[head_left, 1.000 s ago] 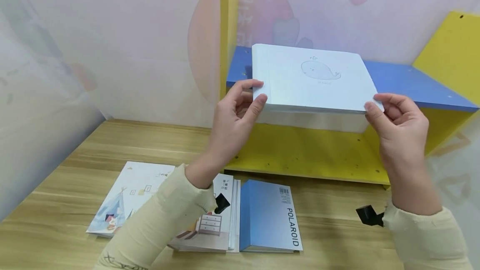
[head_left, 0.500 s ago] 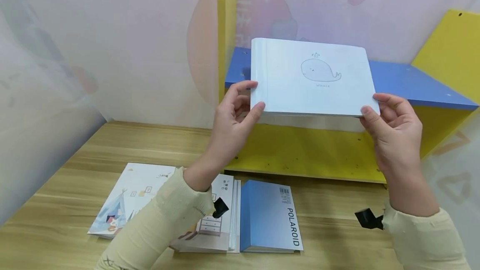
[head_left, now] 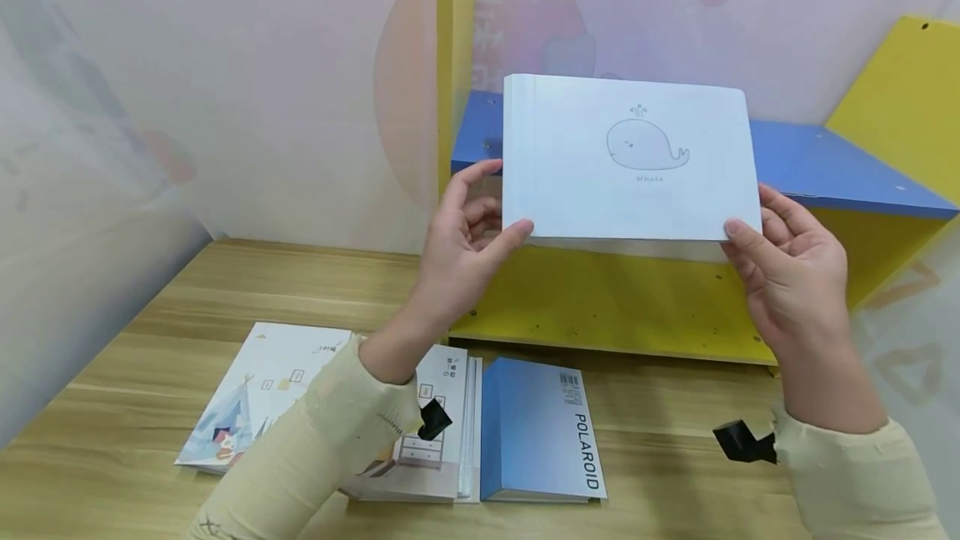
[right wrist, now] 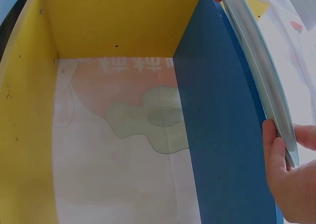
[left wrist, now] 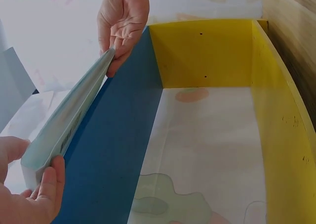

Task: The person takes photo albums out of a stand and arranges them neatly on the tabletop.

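A white photo album with a line drawing of a whale on its cover is held up in front of the shelf, its cover tilted towards me. My left hand grips the spine end, thumb on the lower front corner and fingers at the back. At the other end my right hand pinches the lower right corner between thumb and fingers. Both wrist views show the album edge-on beside the blue board, its loose edges bowed. In the right wrist view, the right fingers lie against its back.
A yellow and blue shelf unit stands on the wooden table against a printed cloth wall. In front lie a blue POLAROID album, a book with a drawn dresser and one with a tent picture, partly covered by the left sleeve.
Both hands have tilted the album more upright, so its cover faces me more squarely and the whale shows more fully. The books on the table have not moved.
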The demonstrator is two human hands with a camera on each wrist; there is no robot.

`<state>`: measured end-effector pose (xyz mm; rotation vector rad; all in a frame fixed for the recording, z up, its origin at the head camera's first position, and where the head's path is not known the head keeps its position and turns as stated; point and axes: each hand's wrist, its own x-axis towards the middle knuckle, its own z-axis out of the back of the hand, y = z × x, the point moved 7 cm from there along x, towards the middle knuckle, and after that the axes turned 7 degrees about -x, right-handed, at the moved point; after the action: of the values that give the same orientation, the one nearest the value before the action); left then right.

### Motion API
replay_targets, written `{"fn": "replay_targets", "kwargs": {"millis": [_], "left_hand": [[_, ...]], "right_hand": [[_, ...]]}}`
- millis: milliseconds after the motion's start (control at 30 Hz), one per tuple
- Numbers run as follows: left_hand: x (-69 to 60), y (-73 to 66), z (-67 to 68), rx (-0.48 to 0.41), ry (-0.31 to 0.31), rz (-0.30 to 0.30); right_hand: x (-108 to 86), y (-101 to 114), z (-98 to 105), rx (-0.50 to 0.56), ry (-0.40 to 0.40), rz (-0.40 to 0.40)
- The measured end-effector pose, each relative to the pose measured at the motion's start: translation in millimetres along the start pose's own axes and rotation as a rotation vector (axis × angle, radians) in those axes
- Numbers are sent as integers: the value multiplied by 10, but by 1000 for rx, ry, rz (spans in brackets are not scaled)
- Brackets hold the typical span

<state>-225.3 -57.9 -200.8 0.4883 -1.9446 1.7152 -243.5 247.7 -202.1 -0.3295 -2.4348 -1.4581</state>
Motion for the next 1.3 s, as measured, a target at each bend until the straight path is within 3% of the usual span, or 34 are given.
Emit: {"fn": "replay_targets", "kwargs": {"millis": [233,400,733,1033,1300], "left_hand": [[-32,1,9,-13,9,23],[-61,7,15,-5,32,51],[-129,20,39,-32,95,139],[-230,-75,27,-67,161,133],[-353,-140,14,-65,202,120]], "right_hand": [[-31,-10,27,44,63,-12],[-68,3,1,58,159,-1],[-181,48,-67,-12,332,52],[-277,86,-126,73,490,52],[-364,129,-126,33,497,97]]}}
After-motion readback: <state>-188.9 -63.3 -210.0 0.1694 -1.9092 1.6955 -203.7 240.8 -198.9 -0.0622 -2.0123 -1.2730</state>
